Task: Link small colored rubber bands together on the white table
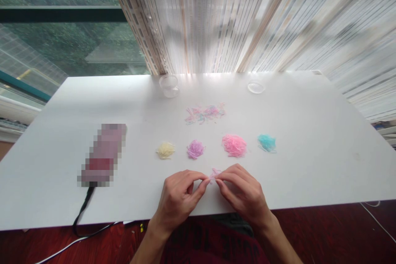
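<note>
My left hand (182, 194) and my right hand (243, 192) meet near the table's front edge, thumb and forefinger of each pinched together. Between the fingertips is a small cluster of pale pink and purple thin strips (215, 170); the fingers cover part of it. Just beyond my hands lies a row of sorted strips: a yellow pile (165, 150), a purple pile (195, 149), a larger pink pile (234, 145) and a turquoise pile (267, 143). Farther back, mixed-colour strips (204, 114) lie spread out in a loose patch.
Clear round containers (169, 86) stand at the table's back edge, with a clear round lid or dish (255, 87) to their right. A blurred-out phone-like object (105, 152) with a black cable (83, 208) lies at left. Striped curtains (210, 20) hang behind the white table (309, 165).
</note>
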Tool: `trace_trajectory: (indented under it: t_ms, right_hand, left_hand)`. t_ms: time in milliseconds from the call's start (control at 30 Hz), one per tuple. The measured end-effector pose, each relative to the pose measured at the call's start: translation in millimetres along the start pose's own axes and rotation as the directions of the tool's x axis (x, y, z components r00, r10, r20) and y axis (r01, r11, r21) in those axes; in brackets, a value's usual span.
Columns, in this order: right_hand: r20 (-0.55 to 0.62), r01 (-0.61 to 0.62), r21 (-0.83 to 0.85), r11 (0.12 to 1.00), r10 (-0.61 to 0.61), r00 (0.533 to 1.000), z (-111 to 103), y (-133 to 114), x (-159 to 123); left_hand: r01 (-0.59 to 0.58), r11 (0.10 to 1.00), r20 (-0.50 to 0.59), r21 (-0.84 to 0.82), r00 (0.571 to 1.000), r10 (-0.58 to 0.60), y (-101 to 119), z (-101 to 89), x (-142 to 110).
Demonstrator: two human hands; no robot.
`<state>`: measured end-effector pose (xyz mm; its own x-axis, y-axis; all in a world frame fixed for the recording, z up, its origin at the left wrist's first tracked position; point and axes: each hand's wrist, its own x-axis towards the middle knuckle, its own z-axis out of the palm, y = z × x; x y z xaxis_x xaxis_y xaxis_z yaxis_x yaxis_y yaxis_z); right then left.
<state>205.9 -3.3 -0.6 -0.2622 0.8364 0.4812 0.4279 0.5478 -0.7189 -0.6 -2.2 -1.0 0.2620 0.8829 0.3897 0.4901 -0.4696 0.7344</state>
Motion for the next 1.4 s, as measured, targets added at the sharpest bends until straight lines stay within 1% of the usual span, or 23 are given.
trace_trajectory:
  t_ms: [500,533,600,667,733,800,867,1000,1067,1167,1233,1300,1367,1400]
  right_hand:
    - [0.011,-0.035,-0.016,0.999,0.035,0.999,-0.6,-0.1,0.4]
    - [0.008,-0.042,-0.021,0.999,0.042,0.999,-0.9,-0.4,0.7]
    - [-0.003,-0.055,-0.029,0.998,0.055,0.999,-1.4,-0.8,1.2]
    - [-0.014,-0.060,-0.033,0.998,0.059,0.998,-1.8,-1.1,1.5]
    - [-0.017,-0.064,-0.036,0.997,0.063,0.998,-2.1,-1.2,1.7]
    - [-0.015,-0.072,-0.037,0.997,0.072,0.997,-2.2,-1.0,1.7]
    - [-0.013,-0.080,-0.032,0.996,0.080,0.997,-2.1,-0.5,1.5]
    - [-0.009,-0.091,-0.013,0.996,0.091,0.996,-1.6,0.4,0.5]
    - [-0.007,-0.102,-0.011,0.995,0.102,0.995,-1.4,0.6,0.0]
    - [-0.008,-0.114,-0.014,0.993,0.114,0.993,-1.4,0.2,0.1]
    - [-0.015,-0.113,-0.018,0.993,0.113,0.994,-1.6,-0.2,0.8]
    - [-0.033,-0.110,-0.028,0.994,0.109,0.993,-1.6,-0.4,1.7]
    - [-0.064,-0.112,-0.048,0.993,0.108,0.992,-1.4,-0.2,2.4]
    - [-0.077,-0.110,-0.059,0.992,0.105,0.991,-1.2,0.0,2.6]
  left_hand:
    - [-0.007,1.000,-0.003,0.008,1.000,0.007,2.8,-1.7,1.6]
    - [0.000,1.000,-0.020,0.013,1.000,0.001,2.2,-2.4,1.5]
    - [0.031,0.997,-0.092,0.066,0.995,-0.024,0.0,-5.0,2.1]
    - [0.081,0.983,-0.183,0.164,0.982,-0.050,-3.2,-9.3,4.2]
    - [0.105,0.961,-0.231,0.256,0.972,-0.045,-6.6,-14.7,8.0]
    - [0.087,0.943,-0.215,0.321,0.976,-0.017,-9.3,-19.7,12.9]
    - [0.057,0.923,-0.168,0.381,0.986,0.008,-11.1,-23.5,18.5]
    - [0.024,0.884,-0.074,0.466,0.997,0.012,-14.2,-25.9,29.4]
    - [0.009,0.871,-0.061,0.491,0.998,0.024,-16.3,-25.2,33.6]
    - [0.010,0.850,-0.083,0.526,0.996,0.039,-18.6,-23.9,36.3]
    - [0.008,0.860,-0.116,0.510,0.991,0.060,-17.7,-23.5,35.1]
    - [-0.004,0.887,-0.144,0.461,0.986,0.079,-14.3,-23.1,31.6]
    - [-0.021,0.912,-0.123,0.409,0.989,0.077,-9.2,-22.1,26.3]
    - [-0.032,0.922,-0.089,0.387,0.993,0.072,-6.5,-21.1,23.3]
